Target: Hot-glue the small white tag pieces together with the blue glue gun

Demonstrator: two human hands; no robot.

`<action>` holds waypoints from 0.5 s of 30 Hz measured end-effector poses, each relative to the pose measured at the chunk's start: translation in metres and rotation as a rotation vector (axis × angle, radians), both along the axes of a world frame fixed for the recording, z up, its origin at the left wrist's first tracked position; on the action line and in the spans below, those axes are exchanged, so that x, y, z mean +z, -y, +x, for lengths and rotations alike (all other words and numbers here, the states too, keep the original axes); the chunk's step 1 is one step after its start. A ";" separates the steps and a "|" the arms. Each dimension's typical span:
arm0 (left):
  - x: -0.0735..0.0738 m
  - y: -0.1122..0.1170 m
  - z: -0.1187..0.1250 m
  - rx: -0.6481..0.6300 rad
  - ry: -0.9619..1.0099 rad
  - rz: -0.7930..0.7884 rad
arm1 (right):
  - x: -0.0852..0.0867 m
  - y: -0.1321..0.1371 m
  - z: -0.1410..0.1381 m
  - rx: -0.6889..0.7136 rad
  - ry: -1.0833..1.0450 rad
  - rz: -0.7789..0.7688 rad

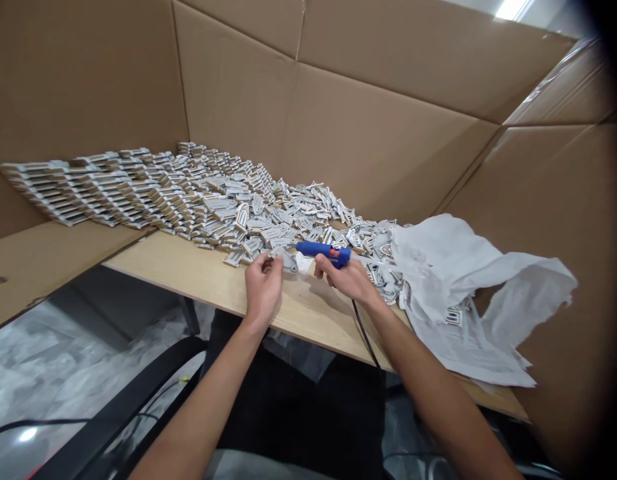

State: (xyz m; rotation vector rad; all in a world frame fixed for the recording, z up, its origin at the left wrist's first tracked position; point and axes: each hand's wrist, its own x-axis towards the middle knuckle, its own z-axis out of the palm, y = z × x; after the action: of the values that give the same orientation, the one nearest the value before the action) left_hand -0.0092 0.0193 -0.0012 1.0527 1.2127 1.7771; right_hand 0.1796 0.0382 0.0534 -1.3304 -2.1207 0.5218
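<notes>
Near the table's front edge, my left hand (263,285) is closed, pinching a small grey flat piece (287,260) between thumb and fingers. My right hand (352,277) is wrapped around a blue hot glue gun (315,249) with an orange mark on its side. Its nozzle end points left, above and close to the grey piece; I cannot tell if they touch. A black cord (363,333) runs down from the gun over the table edge. Right behind both hands lies a loose heap of similar grey and white pieces (273,233).
Stacked rows of the same pieces (103,190) stand on the left. Crumpled white sheets (448,267) cover the table's right side, with some pieces among them. Cardboard walls (368,153) enclose the wooden table (183,263). A black chair armrest (138,393) is at lower left.
</notes>
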 end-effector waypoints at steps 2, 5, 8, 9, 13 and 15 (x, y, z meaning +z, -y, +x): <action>-0.001 -0.001 -0.001 0.012 -0.020 0.015 | 0.001 0.000 0.000 0.059 0.026 -0.013; -0.005 -0.002 0.000 0.003 -0.022 0.029 | 0.000 0.000 -0.001 0.112 0.037 -0.042; -0.007 -0.003 0.001 -0.054 -0.029 0.040 | -0.002 0.000 -0.002 0.122 0.041 -0.054; -0.007 -0.003 0.001 -0.072 -0.034 0.043 | -0.003 0.000 -0.002 0.121 0.044 -0.052; -0.006 -0.001 0.002 -0.101 -0.048 0.059 | -0.004 0.000 -0.003 0.115 0.063 -0.025; -0.006 -0.001 0.002 -0.098 -0.056 0.064 | -0.004 0.000 -0.003 0.114 0.077 -0.011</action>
State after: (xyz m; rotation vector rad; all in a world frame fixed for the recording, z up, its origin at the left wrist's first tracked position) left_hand -0.0075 0.0201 -0.0070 1.1863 1.1243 1.7311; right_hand 0.1768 0.0382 0.0492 -1.2599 -2.2691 0.5377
